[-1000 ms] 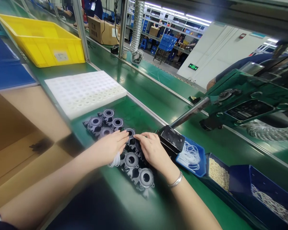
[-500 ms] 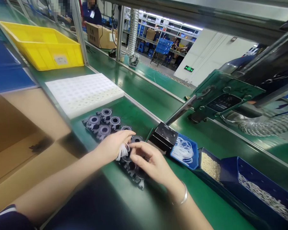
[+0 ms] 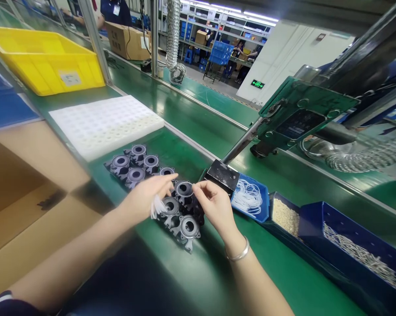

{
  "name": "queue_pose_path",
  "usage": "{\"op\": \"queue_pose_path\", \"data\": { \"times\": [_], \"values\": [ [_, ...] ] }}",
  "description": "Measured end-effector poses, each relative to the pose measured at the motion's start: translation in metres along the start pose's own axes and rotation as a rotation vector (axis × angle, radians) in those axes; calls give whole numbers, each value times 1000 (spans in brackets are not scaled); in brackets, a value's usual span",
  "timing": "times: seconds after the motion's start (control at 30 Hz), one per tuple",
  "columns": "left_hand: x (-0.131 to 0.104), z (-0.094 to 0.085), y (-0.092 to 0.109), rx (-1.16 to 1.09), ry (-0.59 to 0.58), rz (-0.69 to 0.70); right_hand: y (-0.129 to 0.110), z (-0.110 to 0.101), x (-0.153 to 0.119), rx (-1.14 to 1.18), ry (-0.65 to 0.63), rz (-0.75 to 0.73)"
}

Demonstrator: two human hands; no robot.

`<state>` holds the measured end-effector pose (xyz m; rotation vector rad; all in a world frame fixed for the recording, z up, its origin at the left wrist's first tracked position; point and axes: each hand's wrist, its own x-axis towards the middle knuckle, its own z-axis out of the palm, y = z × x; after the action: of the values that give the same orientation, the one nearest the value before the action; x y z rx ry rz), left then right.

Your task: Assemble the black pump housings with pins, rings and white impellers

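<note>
My left hand (image 3: 141, 195) is curled over a bundle of thin white rings (image 3: 157, 207), which hang below its fingers. It hovers over dark metal housings (image 3: 189, 227) with round bores, set close together in rows on the green bench. At the right side of the group, my right hand (image 3: 215, 206) has its thumb and forefinger pinched together beside one housing's round rim (image 3: 184, 189). Anything between those fingertips is too small to make out. More white rings (image 3: 248, 196) lie in a blue tray to the right of this hand.
Behind the right hand stands a black block (image 3: 222, 176). Dark blue bins (image 3: 319, 219) hold beige pieces and metal pins. A white foam tray (image 3: 108, 118) and yellow crate (image 3: 69, 72) lie farther left, an open cardboard box (image 3: 16, 215) nearer. A green-plated machine (image 3: 306, 114) overhangs the right.
My right hand has drawn away from the left hand and the rings to the right, uncovering the front housings. The left hand keeps its bundle. The whole view has shifted slightly.
</note>
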<state>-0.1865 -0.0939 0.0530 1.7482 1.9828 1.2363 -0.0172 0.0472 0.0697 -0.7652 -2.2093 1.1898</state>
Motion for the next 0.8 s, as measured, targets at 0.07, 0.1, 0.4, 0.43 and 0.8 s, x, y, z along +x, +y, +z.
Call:
{"op": "queue_pose_path", "data": {
  "times": [0.07,0.1,0.4,0.43,0.8],
  "values": [
    [1,-5,-4,145,89,35,7,5,5,-107,11,-29],
    [2,-7,-6,206,94,71,10,7,7,-160,12,-41],
    [0,12,-17,315,-127,370,17,18,17,-453,32,-129],
    [0,13,-17,328,-163,391,17,18,17,-465,26,-135],
    [0,13,-20,516,-310,441,28,15,11,-492,-68,-431]
  ]
}}
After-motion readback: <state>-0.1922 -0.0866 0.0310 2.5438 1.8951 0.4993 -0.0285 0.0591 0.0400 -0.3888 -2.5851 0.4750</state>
